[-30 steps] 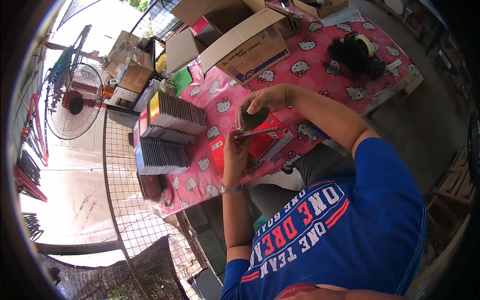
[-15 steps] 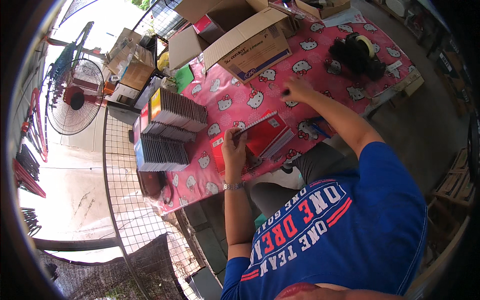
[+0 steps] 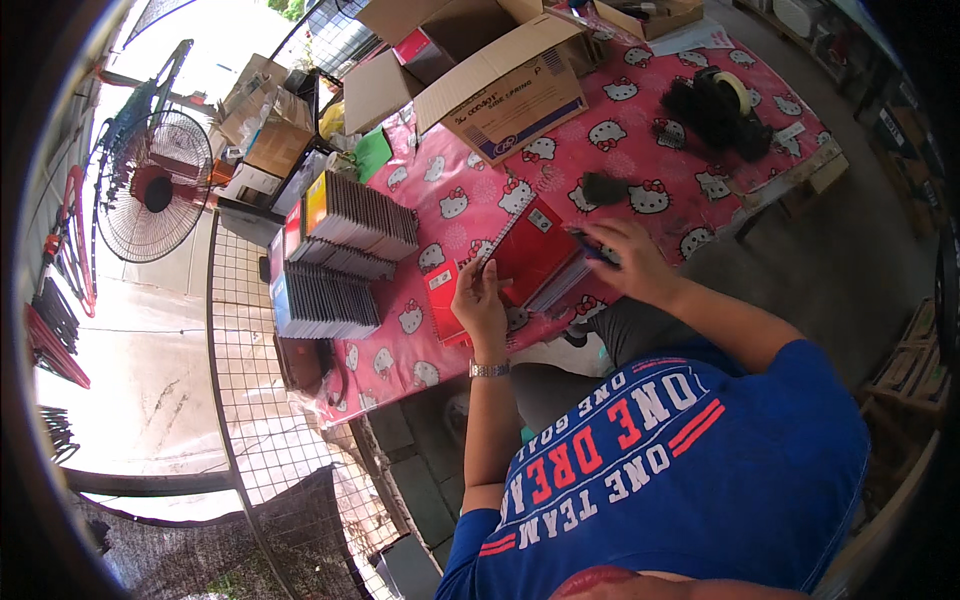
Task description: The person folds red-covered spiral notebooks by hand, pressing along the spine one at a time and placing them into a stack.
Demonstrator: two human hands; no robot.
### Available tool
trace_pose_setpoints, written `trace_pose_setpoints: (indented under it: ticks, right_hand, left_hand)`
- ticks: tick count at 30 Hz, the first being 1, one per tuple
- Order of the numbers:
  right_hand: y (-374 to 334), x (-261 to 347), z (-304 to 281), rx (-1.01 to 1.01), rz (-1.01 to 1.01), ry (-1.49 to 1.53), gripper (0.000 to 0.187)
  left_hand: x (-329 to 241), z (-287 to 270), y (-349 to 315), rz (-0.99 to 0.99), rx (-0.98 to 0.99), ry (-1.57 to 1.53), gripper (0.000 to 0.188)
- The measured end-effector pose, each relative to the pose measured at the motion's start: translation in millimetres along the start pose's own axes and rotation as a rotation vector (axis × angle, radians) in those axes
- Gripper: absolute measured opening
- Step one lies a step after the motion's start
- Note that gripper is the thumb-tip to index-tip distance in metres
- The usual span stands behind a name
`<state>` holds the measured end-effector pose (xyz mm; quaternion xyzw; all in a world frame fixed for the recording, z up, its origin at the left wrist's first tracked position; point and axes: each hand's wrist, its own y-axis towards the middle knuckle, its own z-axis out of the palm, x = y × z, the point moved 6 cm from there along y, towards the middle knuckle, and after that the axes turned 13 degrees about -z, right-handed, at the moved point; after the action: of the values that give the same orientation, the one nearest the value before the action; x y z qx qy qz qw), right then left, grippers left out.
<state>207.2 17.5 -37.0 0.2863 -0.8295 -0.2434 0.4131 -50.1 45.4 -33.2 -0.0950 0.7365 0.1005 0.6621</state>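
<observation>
On pink cloth (image 3: 560, 180), left hand (image 3: 482, 302) holds notebook (image 3: 540, 247) slanting lengthwise away rightward, right hand (image 3: 636, 264) clasping tool (image 3: 597, 249).

We see daylight blazing white from the left, the table (image 3: 555, 178) clearly lit, the right-hand floor (image 3: 810, 275) dim, and edges bending toward a black rim.

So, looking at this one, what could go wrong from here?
The dark tool in the right hand sits close to the red notebook and might scratch its cover.
The left hand holds only one end of that notebook, so it could shift.
The notebook stacks stand near the table edge; a bump might topple some.
</observation>
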Motion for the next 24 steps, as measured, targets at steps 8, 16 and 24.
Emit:
trace_pose_setpoints:
  ticks: [8, 16, 24]
  right_hand:
    - [54.4, 68.2, 34.7, 0.106, -0.321, 0.019, 0.052]
    - [40.7, 49.0, 71.6, 0.365, 0.448, 1.016, 0.048]
    - [13.5, -47.2, -7.8, 0.118, 0.106, 0.153, 0.049]
  left_hand:
    - [1.1, -2.3, -10.9, 0.055, -0.072, -0.028, 0.018]
    - [-4.9, -6.9, -18.0, 0.128, -0.136, 0.119, 0.019]
    - [-106.8, -70.9, 2.7, 0.204, -0.122, 0.236, 0.02]
